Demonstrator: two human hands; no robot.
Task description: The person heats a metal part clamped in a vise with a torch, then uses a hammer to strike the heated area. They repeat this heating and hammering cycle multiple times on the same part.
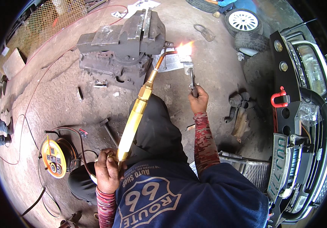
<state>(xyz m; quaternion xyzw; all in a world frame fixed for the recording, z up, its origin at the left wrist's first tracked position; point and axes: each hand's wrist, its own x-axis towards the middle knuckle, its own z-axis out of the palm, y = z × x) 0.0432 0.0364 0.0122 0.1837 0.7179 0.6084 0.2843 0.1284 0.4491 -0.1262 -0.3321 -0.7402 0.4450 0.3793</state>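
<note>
My left hand (108,169) is wrapped round the valve end of a long brass gas torch (133,123). The torch slants up and away, and its copper neck (161,60) bends to the right at the tip. A bright orange-white flame (185,48) burns there. In my right hand (198,100) are grey metal pliers (192,78), pointing away from me. At their jaws, a small flat metal piece (186,59) sits in the flame's glow; glare hides its exact shape. Just left of the flame stands a large bench vise (127,36) on a heavy metal block.
A vehicle's front bumper (285,83) with a red shackle (280,97) lines the right side. Wheels (243,21) lie at the far right. A hammer (109,131), a yellow cable reel (55,157) and hoses lie left. A padlock-shaped metal piece (206,33) rests beyond the flame.
</note>
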